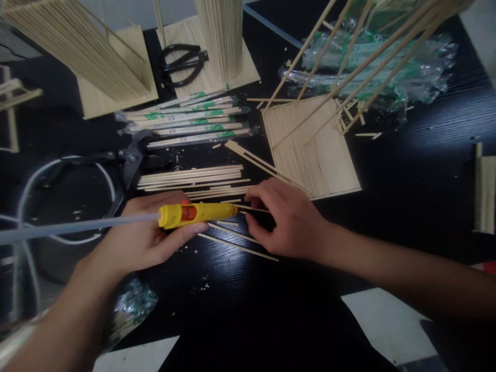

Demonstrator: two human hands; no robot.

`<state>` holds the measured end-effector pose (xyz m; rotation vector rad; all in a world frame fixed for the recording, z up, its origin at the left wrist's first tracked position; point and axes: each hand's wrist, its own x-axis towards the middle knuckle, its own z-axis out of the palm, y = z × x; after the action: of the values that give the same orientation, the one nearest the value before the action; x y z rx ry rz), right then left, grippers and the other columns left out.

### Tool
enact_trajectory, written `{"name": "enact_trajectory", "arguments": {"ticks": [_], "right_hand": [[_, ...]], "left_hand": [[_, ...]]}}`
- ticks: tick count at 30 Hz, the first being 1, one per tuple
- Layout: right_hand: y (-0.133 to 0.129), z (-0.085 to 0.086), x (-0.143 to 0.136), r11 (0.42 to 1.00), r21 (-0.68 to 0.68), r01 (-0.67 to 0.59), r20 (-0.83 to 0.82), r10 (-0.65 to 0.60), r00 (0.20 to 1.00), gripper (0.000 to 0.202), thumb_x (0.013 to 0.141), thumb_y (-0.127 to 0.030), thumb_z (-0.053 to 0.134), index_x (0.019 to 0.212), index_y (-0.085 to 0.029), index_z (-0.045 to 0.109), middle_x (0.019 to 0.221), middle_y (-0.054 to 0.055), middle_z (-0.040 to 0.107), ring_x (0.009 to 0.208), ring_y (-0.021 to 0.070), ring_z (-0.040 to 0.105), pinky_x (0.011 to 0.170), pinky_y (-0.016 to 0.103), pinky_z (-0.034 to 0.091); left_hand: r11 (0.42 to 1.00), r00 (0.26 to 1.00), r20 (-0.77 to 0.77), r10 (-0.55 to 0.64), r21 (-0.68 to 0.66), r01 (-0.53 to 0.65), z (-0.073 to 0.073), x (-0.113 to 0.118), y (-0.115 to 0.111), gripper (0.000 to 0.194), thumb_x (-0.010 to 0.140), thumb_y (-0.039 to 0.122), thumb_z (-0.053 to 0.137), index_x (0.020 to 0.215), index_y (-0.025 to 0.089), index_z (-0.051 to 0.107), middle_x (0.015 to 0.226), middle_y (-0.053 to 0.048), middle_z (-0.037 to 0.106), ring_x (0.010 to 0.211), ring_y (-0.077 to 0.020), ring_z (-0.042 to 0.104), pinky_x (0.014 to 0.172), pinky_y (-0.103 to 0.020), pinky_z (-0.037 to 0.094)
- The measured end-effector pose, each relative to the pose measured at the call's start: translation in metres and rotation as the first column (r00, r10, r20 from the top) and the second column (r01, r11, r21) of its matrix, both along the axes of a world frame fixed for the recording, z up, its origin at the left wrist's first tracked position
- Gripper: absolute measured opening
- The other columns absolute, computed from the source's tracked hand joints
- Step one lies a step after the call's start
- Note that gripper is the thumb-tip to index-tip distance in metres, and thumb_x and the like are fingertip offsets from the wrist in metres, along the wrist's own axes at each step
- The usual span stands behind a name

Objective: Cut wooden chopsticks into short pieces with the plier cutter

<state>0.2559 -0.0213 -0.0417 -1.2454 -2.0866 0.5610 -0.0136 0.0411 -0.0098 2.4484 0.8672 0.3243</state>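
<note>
My left hand (155, 232) is wrapped round a yellow hot glue gun (211, 213), a clear glue stick (116, 222) jutting from its back end. The gun's tip points right, toward my right hand (284, 219). Between thumb and index finger, that hand pinches a thin wooden stick (253, 208) close to the tip. Whether the tip touches the stick I cannot tell. Below the gun, loose sticks (244, 247) lie on the black table. Just behind it rests a row of bare sticks (194, 178).
Paper-wrapped chopsticks (197, 121) lie behind the bare sticks. Black-handled scissors (184, 64) rest on a stick panel, and large cutters (132, 160) lie at left beside a white cable (29, 191). A slatted base with tall leaning sticks (313, 150) stands right, before crumpled wrappers (387, 62).
</note>
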Motion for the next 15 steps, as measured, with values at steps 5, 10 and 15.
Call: {"name": "enact_trajectory", "arguments": {"ticks": [5,10,15], "right_hand": [[-0.0004,0.0009,0.0005,1.0,-0.009,-0.009,0.003,0.009,1.0,0.014,0.085,-0.013,0.057,0.099,-0.018,0.057,0.087,0.007,0.066,0.079,0.0202,0.059,0.072,0.033,0.048],[-0.0004,0.0017,0.0002,1.0,-0.008,-0.011,-0.003,0.011,1.0,0.015,0.085,-0.017,0.06,0.1,-0.017,0.057,0.088,0.007,0.065,0.079,0.0198,0.059,0.071,0.033,0.048],[-0.0001,-0.0003,0.0,1.0,-0.001,-0.003,-0.014,0.003,1.0,0.013,0.086,-0.017,0.06,0.099,-0.017,0.057,0.088,0.006,0.066,0.079,0.0193,0.06,0.071,0.032,0.048]], "left_hand": [[1.0,0.999,0.031,0.012,0.008,-0.012,0.002,-0.0045,0.0017,0.01,0.091,0.029,0.063,0.085,0.024,0.058,0.075,0.0,0.066,0.063,-0.0161,0.065,0.053,-0.028,0.049],[1.0,1.0,0.028,-0.002,0.011,0.001,0.0031,-0.0046,0.0023,0.011,0.09,0.026,0.064,0.081,0.022,0.059,0.077,-0.001,0.068,0.064,-0.0157,0.065,0.053,-0.028,0.047],[1.0,0.999,0.03,-0.021,-0.004,0.021,0.0042,-0.0006,0.0012,0.015,0.092,0.027,0.062,0.079,0.023,0.055,0.072,0.0,0.061,0.06,-0.0143,0.059,0.053,-0.028,0.045]]}}
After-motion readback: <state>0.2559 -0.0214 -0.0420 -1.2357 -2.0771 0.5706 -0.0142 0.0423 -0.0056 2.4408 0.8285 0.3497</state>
